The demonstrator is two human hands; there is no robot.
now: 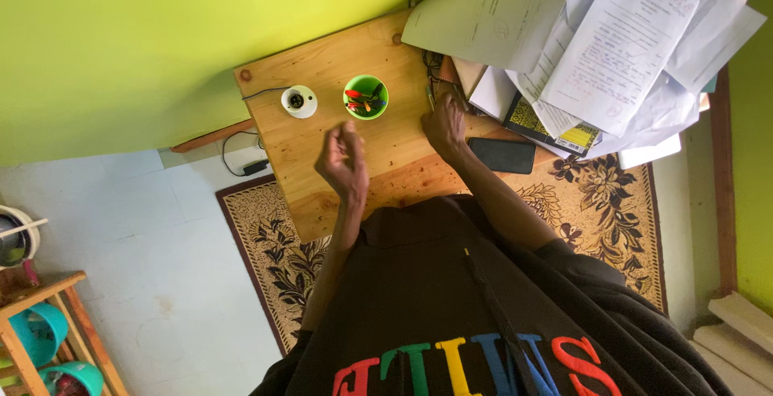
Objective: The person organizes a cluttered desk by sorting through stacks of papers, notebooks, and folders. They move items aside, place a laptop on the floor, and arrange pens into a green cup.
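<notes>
My left hand (342, 162) hovers over the light wooden board (322, 66), its fingers curled closed with nothing visible in them. It is below a white round lamp socket (299, 101) with a thin cable and a green bowl (366, 96) that holds small red and dark parts. My right hand (444, 122) rests on the board to the right of the bowl, back up. Its fingertips are at a thin metal-looking object (430, 95) near some dark wires. Whether it grips that object is hidden by the fingers.
A black phone (502, 155) lies right of my right hand. A heap of loose papers (612, 33) and a yellow-black book (547, 126) cover the board's right side. A patterned rug (604, 194) lies below, and a wooden shelf with turquoise tubs (48, 331) stands at bottom left.
</notes>
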